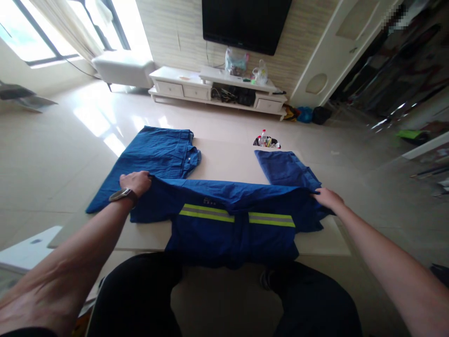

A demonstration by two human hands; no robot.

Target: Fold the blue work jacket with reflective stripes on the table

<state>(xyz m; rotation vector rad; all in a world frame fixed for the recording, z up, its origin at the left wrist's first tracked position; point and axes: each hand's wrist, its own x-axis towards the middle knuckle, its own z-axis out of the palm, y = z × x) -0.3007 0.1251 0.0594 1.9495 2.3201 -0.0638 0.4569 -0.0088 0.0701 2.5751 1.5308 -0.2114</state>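
Your left hand (136, 182), a wristwatch (121, 194) on its wrist, sits at centre left of the frame, its fingers curled over and gripping the folded upper edge of a blue work jacket (231, 224). Your right hand (328, 198), at centre right, pinches the opposite end of that same edge between its fingertips. The jacket lies across the lower centre of a pale table (228, 161), stretched between the 2 hands, its lower part hanging over the near table edge. 2 yellow-green reflective stripes (236, 216) with a grey band between them run across it, split by a gap at the middle. A second blue garment (154, 157) lies spread at the upper left of the table, just behind your left hand; a third blue piece (286, 168) lies at the upper right, reaching toward your right hand. Beyond the table, a small bin (266, 141) stands on the floor. At top centre, a white TV cabinet (217, 89) stands beneath a wall-mounted television (245, 23).
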